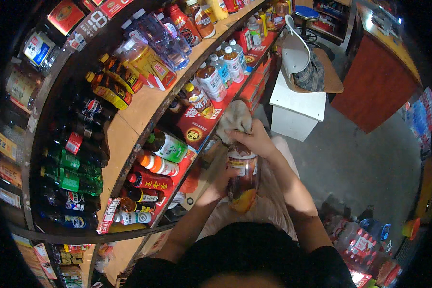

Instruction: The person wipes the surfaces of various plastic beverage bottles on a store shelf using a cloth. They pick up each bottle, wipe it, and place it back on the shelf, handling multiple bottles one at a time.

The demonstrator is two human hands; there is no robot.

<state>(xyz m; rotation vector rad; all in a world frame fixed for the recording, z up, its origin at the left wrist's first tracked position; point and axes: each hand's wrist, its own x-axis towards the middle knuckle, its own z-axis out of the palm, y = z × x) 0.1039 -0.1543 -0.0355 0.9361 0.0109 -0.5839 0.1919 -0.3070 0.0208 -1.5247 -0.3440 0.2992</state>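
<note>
A large plastic bottle of dark amber drink [242,172] is held in front of my body, its cap end pointing away from me. My left hand [224,179] grips the bottle's side. Over its top end, my right hand [250,138] clutches a pale grey cloth [236,117], which hides the cap. Nearest on the lower shelf are a green-labelled tea bottle [169,145] and a yellow-capped tea bottle [198,99].
Stocked wooden shelves [136,115] curve along my left, with dark soda bottles [90,108] higher up. At right stand a white cabinet [297,108] bearing a chair seat, a red-brown counter [376,82] and a blue stool [307,13]. Wrapped bottle packs [356,241] lie on the floor.
</note>
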